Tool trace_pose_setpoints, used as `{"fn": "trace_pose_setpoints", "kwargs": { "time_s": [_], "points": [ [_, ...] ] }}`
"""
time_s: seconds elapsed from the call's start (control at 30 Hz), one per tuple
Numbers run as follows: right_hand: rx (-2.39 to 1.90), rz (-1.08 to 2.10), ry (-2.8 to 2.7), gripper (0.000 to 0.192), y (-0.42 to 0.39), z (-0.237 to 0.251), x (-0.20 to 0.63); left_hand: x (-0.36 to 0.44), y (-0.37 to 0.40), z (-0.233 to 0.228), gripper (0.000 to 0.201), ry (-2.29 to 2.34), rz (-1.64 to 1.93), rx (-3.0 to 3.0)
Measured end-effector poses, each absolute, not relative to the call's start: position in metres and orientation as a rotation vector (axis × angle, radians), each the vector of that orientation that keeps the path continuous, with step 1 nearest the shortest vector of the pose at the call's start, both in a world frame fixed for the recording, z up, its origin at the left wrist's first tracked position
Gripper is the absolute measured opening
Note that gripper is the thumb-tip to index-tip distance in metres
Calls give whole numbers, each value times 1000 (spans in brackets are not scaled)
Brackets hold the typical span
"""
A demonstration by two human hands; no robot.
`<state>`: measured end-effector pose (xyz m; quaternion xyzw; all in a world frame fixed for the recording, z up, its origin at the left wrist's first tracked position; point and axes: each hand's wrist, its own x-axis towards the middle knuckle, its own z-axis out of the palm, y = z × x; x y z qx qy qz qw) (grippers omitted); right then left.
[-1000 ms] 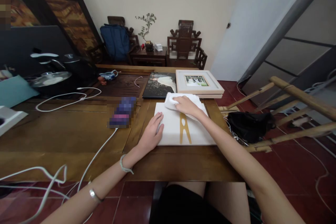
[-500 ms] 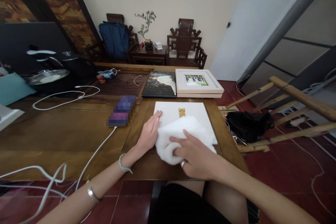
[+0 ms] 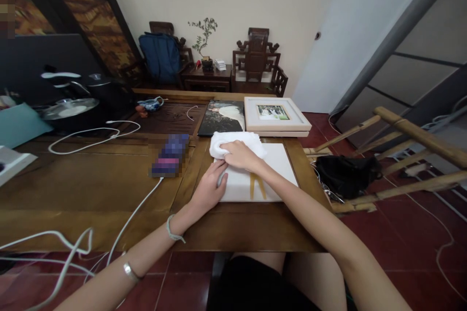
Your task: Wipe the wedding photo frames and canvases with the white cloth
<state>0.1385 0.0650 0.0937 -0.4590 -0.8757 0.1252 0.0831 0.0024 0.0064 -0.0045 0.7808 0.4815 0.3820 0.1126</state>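
Cloth [image 3: 251,139] and right hand [image 3: 241,155] are shifting from the near side of the board [image 3: 281,170] to its far left corner, fingers clutching a fold. The left hand [image 3: 209,184] is resting at the board's left edge, fingers close together, thumb apart. Wiping is apparently continuing; how much is remaining, I cannot tell.

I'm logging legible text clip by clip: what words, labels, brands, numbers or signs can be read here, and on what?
None can be read.
Phone: screen pixelated, unreadable.
White stack on the side table: too small to tell.
White board: no lettering on the part that shows; the cloth and right hand hide some of it.
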Motion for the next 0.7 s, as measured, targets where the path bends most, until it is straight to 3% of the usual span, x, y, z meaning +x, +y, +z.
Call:
{"fn": "trace_pose_setpoints", "kwargs": {
  "time_s": [0.13,0.37,0.57,0.7],
  "points": [
    [-1358,403,-2598,28,73,97,151,2,7,-6,36,1390,1148,2294],
    [-1574,279,-2401,26,57,84,246,4,6,-9,37,1375,1195,2255],
    [-1589,199,-2397,23,-24,57,290,5,5,-10,38,1376,1178,2259],
    [-1429,364,-2533,27,-85,63,298,5,5,-11,39,1377,1174,2251]
  ]
}}
